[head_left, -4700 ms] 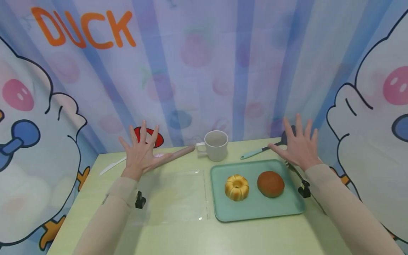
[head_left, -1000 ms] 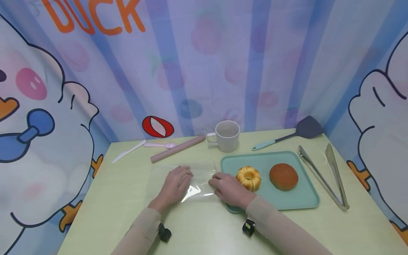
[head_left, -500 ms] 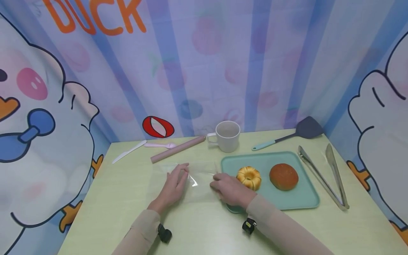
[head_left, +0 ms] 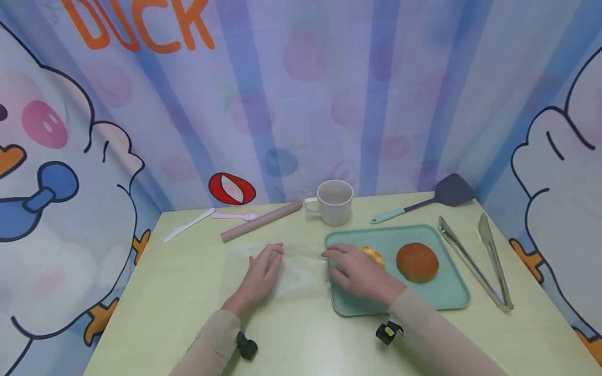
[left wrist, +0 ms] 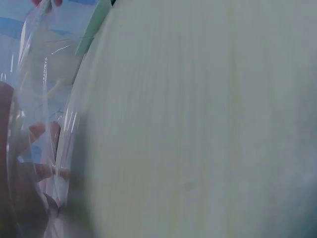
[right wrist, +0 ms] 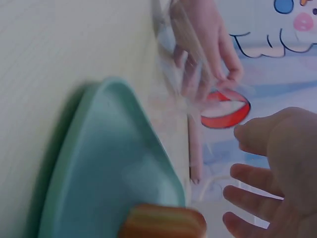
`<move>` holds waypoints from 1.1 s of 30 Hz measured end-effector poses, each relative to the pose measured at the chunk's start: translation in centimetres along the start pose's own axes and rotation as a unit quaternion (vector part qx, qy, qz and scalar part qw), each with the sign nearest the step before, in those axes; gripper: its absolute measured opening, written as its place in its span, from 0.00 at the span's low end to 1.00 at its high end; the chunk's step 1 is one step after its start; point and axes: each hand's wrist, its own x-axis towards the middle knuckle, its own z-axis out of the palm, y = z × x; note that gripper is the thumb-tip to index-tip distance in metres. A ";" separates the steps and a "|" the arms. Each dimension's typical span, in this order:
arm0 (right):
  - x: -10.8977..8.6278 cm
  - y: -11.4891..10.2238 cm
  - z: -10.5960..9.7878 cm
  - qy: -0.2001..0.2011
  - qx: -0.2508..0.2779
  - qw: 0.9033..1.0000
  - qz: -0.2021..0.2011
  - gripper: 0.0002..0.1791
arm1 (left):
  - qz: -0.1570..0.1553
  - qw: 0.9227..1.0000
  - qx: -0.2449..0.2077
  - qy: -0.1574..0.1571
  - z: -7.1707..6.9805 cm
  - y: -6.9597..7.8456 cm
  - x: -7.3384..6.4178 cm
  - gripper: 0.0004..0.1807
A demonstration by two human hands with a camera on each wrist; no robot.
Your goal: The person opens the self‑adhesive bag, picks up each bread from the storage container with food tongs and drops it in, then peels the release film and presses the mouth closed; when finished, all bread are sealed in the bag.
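My left hand (head_left: 261, 274) pinches a clear plastic bag (head_left: 301, 277) above the table, left of the tray. In the left wrist view the bag (left wrist: 49, 64) hangs loose and glossy around the fingers. My right hand (head_left: 359, 274) is over the left part of a mint-green tray (head_left: 444, 292), partly covering a golden ring-shaped pastry (head_left: 373, 255). Its fingers are spread and apart from the bag in the right wrist view, with nothing between them. A round brown bun (head_left: 417, 262) lies on the tray to the right of the pastry.
Along the back stand or lie a white mug (head_left: 335, 203), a dusty-pink rod (head_left: 261, 222), a lilac plastic utensil (head_left: 235, 215), a white plastic knife (head_left: 189, 225) and a dark spatula (head_left: 453, 190). Metal tongs (head_left: 494, 277) lie right of the tray. A printed curtain (head_left: 310, 104) rises behind.
Earlier both hands were raised and spread, then came down to the bag. In the last half second my right hand let go of the bag's right edge and moved right over the pastry.
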 end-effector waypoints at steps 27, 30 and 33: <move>-15.9 13.3 -9.4 0.176 -0.040 0.954 0.238 0.37 | 0.008 0.999 0.034 0.003 -0.1 0.0 -0.3 0.13; -17.7 14.6 -9.2 0.165 -0.045 0.948 0.269 0.41 | 0.008 0.999 0.036 0.004 -0.1 0.0 -0.4 0.13; -19.0 15.7 -8.9 0.156 -0.053 0.940 0.297 0.45 | 0.010 0.999 0.037 0.008 -0.1 -0.1 -0.4 0.12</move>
